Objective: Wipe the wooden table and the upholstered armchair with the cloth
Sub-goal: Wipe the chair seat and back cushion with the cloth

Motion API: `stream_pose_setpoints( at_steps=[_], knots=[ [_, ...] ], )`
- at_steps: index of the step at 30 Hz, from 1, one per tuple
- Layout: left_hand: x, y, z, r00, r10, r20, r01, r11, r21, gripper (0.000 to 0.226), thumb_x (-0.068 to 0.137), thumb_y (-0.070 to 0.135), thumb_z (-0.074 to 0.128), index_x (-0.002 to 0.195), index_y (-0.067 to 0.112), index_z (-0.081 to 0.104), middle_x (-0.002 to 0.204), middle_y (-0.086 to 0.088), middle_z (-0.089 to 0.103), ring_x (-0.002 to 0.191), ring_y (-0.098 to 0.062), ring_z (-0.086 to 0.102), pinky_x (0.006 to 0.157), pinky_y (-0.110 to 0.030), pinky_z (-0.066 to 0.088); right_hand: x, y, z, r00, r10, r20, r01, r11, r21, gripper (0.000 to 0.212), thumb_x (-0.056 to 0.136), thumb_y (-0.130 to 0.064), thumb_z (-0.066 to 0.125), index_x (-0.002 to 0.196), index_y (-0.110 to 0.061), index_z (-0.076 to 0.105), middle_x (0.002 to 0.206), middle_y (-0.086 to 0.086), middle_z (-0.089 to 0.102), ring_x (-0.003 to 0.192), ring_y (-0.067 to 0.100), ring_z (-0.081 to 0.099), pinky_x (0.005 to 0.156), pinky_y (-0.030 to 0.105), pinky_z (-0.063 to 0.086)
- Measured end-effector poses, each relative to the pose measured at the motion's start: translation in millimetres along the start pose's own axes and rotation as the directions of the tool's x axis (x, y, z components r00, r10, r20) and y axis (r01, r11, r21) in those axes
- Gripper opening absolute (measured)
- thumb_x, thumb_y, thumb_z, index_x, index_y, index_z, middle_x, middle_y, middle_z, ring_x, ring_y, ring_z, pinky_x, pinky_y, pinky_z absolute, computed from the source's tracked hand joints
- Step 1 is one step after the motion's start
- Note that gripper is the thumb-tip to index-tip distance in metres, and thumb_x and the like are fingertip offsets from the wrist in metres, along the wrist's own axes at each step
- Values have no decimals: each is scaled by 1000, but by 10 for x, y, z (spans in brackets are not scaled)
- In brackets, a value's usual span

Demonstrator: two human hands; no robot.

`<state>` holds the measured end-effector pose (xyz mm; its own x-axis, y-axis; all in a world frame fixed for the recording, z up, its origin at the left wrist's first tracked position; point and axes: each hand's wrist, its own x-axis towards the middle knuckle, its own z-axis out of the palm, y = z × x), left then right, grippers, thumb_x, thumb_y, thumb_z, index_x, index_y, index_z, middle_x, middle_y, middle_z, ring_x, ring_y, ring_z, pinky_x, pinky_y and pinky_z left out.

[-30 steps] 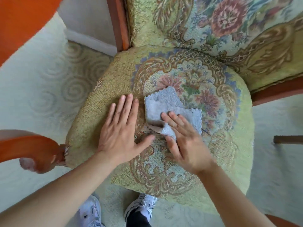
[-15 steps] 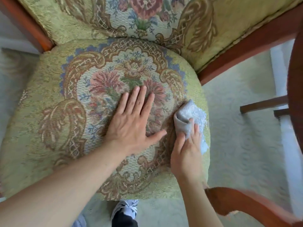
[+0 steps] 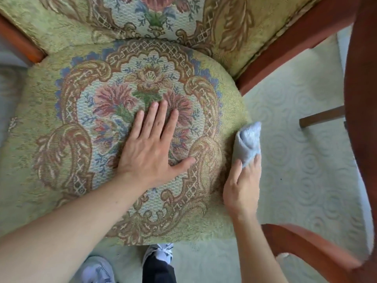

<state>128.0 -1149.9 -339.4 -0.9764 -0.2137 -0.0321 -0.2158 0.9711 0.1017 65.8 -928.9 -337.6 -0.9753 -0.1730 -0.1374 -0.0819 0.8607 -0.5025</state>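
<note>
Armchair (image 3: 51, 123): one
Cloth (image 3: 247, 142): one, grey, at the seat's right edge
Hands: two, left hand (image 3: 151, 152) and right hand (image 3: 242, 186)
Shoes: two, near edge, left shoe (image 3: 98, 270) and right shoe (image 3: 161, 252)
Wooden armrests: possibly two, right armrest (image 3: 318, 252) blurred

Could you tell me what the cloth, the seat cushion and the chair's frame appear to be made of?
Cloth: soft grey terry or microfibre, judging by its fuzzy nap. Seat cushion: woven tapestry-style upholstery, with visible weave ribs and a floral pattern. Armchair frame: reddish-brown wood, seemingly varnished, given its smooth, slightly glossy surface.
</note>
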Motion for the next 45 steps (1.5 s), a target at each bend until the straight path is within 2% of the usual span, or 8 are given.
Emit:
stream_pose_setpoints(
  at_steps=[3, 8, 16, 24, 30, 34, 40, 45],
  knots=[
    [-3, 4, -10, 1000, 2, 7, -2, 1000, 0, 106, 88, 85, 11, 161, 8, -1, 167, -19, -9, 156, -30, -9, 125, -53, 8, -505, -12, 54, 994, 110, -4, -110, 991, -82, 63, 99, -35, 12, 157, -12, 23, 165, 8, 17, 152, 30, 5, 123, 43, 0],
    [-5, 17, -8, 1000, -13, 19, 12, 1000, 12, 104, 89, 83, 8, 160, 9, -5, 167, -18, -12, 155, -30, -12, 125, -53, 5, -482, -282, 188, 991, 118, 55, -112, 988, -107, 61, 100, -31, 10, 158, -16, 19, 167, 0, 2, 152, 31, -8, 118, 38, -15],
    [-18, 21, -14, 1000, -24, 11, 24, 1000, -11, 103, 89, 83, 11, 161, 11, -5, 168, -16, -10, 156, -28, -10, 125, -52, 6, 668, -656, 112, 991, -39, 125, 48, 997, -68, 47, 108, -25, 16, 142, -12, 45, 167, 7, 6, 151, 38, 2, 119, 54, -1],
    [-102, 11, -45, 999, -3, 44, 5, 999, -37, 101, 90, 80, 12, 161, 11, -5, 168, -15, -11, 156, -27, -12, 126, -49, 1, -422, -215, 130, 978, -175, 116, 174, 985, 22, 54, 105, -32, 14, 158, -24, 15, 165, -5, 1, 153, 28, -9, 123, 48, -6],
    [-236, -37, -28, 998, 29, 49, -26, 999, -47, 96, 93, 76, 15, 161, 11, -5, 168, -13, -12, 155, -25, -14, 126, -48, 3, -1276, -144, 261, 967, -202, 158, 204, 979, 2, 57, 107, -43, 7, 159, -21, 14, 167, -9, -4, 153, 28, -11, 121, 52, -1],
    [-296, -77, -36, 998, 51, 44, -49, 997, -55, 95, 93, 74, 18, 161, 11, -4, 169, -11, -9, 156, -24, -9, 126, -49, 6, -858, -354, 295, 962, -225, 152, 235, 971, -45, 57, 105, -41, 9, 158, -21, 14, 166, -3, 3, 153, 33, -8, 121, 57, 3],
    [-343, -119, -29, 997, 60, 52, -57, 997, -55, 95, 95, 74, 21, 161, 10, -3, 169, -9, -10, 156, -23, -8, 127, -48, 7, 459, -913, 330, 955, -245, 168, 262, 961, -89, 55, 105, -35, 13, 159, -22, 15, 167, -3, 6, 152, 36, -3, 121, 52, -1],
    [-316, -388, -115, 982, 144, 120, -145, 989, 0, 93, 94, 79, 17, 162, 18, 1, 170, -1, -4, 157, -19, -3, 125, -48, 12, 711, -1051, 308, 947, -238, 215, 266, 958, -111, 51, 108, -30, 16, 153, -14, 31, 167, -5, 4, 152, 30, -8, 121, 49, -4]
  ],
)
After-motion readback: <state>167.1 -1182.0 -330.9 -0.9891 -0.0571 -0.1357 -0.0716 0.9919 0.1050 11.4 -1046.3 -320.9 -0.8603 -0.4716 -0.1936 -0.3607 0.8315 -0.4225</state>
